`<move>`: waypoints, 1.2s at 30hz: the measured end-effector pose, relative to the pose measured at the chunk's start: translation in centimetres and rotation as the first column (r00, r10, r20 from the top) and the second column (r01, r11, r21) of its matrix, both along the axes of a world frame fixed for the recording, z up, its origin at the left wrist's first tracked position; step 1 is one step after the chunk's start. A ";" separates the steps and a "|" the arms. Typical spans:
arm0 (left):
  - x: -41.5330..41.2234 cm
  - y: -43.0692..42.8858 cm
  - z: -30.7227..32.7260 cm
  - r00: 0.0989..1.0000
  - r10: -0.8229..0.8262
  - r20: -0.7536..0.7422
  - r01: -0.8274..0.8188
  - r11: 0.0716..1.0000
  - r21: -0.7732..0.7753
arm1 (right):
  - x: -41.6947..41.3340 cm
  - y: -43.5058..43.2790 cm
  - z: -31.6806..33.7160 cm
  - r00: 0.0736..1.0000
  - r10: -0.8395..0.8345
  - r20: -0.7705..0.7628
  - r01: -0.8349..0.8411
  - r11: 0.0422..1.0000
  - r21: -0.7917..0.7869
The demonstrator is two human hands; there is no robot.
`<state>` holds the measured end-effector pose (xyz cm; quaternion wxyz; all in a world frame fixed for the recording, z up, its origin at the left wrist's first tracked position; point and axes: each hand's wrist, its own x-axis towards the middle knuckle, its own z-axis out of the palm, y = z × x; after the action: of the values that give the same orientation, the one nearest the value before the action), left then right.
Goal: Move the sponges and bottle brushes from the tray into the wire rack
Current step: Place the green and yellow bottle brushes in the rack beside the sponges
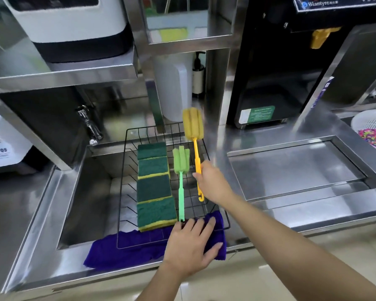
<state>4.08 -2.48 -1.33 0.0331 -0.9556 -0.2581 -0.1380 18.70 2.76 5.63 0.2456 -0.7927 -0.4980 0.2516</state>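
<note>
A black wire rack [126, 192] sits over the sink. Several green-and-yellow sponges [153, 187] lie in a row inside it. A green bottle brush [181, 170] lies to their right, head pointing away. My right hand [213, 183] grips the handle of a yellow bottle brush [193, 124], held tilted above the rack's right side with its sponge head up. My left hand [191, 244] rests flat, fingers spread, on the purple cloth [122, 250] at the rack's near edge, beside the green brush's handle end. The steel tray [291, 170] lies to the right.
A faucet [89, 124] stands at the sink's back left. A white jug [174, 90] and pump bottle [198, 72] stand behind the rack. A black machine [276, 72] is at back right, and a white colander [373, 131] with colourful bits at far right.
</note>
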 end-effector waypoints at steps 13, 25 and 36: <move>-0.2 0.2 -0.3 1.000 -0.017 0.013 0.016 0.997 0.075 | -2.0 0.6 -3.3 0.892 0.362 0.270 -0.216 0.867 -0.450; -0.2 0.3 -0.5 0.999 -0.041 0.030 0.038 0.996 0.080 | -2.1 0.1 -4.6 0.967 0.125 0.224 -0.060 0.959 -0.276; -0.3 0.4 -0.7 0.998 -0.048 0.037 0.045 0.997 0.061 | -2.1 0.6 -3.4 0.994 0.088 0.061 -0.057 0.920 -0.388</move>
<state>3.73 -2.09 -2.05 0.0538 -0.9571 -0.2322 -0.1647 16.62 3.35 2.22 0.0561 -0.8156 -0.4768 0.3230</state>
